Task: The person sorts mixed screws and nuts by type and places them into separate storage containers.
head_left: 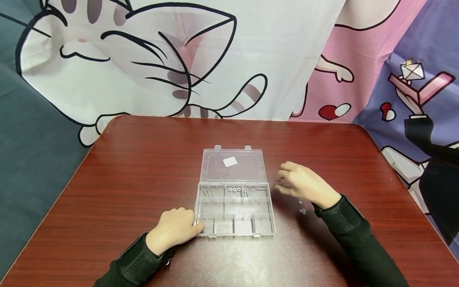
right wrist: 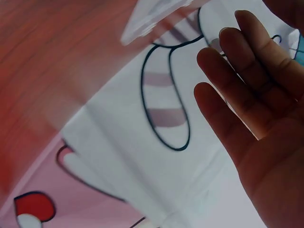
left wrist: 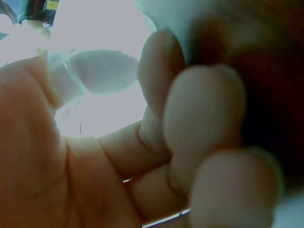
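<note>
A clear plastic compartment box (head_left: 224, 228) lies on the table with its lid (head_left: 247, 169) folded back, away from me. My left hand (head_left: 176, 228) grips its near left corner, the thumb over the rim; the fingers (left wrist: 204, 111) look curled in the left wrist view. Screws (head_left: 248, 194) and small white rings or nuts (head_left: 234, 189) sit in the far compartments. To the right of the box hovers my right hand (head_left: 305, 181), fingers loosely bent. Nothing shows in that hand (right wrist: 266, 128) in the right wrist view, though the thumb is mostly out of frame.
Several tiny rings or nuts (head_left: 302, 211) lie on the reddish-brown table (head_left: 150, 159) near my right wrist. A white label (head_left: 230, 161) shows on the lid. Behind the table's far edge hangs a printed cat cloth (head_left: 279, 59).
</note>
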Demonstrator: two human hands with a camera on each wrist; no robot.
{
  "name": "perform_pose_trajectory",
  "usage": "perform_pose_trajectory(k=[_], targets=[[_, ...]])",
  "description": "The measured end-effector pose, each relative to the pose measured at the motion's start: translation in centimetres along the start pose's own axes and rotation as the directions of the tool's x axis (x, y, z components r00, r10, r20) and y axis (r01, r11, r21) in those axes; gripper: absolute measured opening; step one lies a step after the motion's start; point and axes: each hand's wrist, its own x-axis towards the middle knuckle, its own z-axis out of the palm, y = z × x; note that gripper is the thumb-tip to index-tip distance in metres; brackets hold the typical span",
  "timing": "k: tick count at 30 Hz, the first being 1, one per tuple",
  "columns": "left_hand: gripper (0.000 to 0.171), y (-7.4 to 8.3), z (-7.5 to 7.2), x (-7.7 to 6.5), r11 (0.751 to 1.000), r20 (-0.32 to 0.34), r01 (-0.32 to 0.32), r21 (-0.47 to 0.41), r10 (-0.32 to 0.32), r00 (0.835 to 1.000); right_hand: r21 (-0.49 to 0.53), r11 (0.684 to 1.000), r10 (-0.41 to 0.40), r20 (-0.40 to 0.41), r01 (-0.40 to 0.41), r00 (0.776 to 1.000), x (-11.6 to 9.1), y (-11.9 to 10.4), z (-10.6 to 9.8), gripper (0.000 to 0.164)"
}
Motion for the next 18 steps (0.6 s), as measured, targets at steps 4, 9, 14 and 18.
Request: perform_pose_trajectory(k=[4, 9, 14, 18], targets=[[0.033, -0.1, 0.1, 0.1, 1.000, 0.000, 0.005, 0.003, -0.005, 1.000, 0.009, 0.998, 0.056, 0.024, -0.056, 0.998, -1.3, 0.6, -0.1, 0.015], [0.033, -0.1, 0.2, 0.1, 1.000, 0.003, 0.007, -0.008, -0.007, 1.000, 0.004, 0.994, 0.112, 0.057, -0.112, 0.992, -3.0, 1.1, 0.3, 0.015], [0.032, -0.1, 0.3, 0.2, 1.000, 0.005, 0.005, -0.001, -0.005, 1.000, 0.002, 0.986, 0.163, 0.094, -0.164, 0.982, -5.1, 1.4, 1.0, 0.016], [0.031, -0.1, 0.3, 0.2, 1.000, 0.009, 0.008, 0.005, -0.008, 1.000, 0.012, 0.979, 0.199, 0.134, -0.202, 0.971, -6.4, 1.4, 1.4, 0.015]])
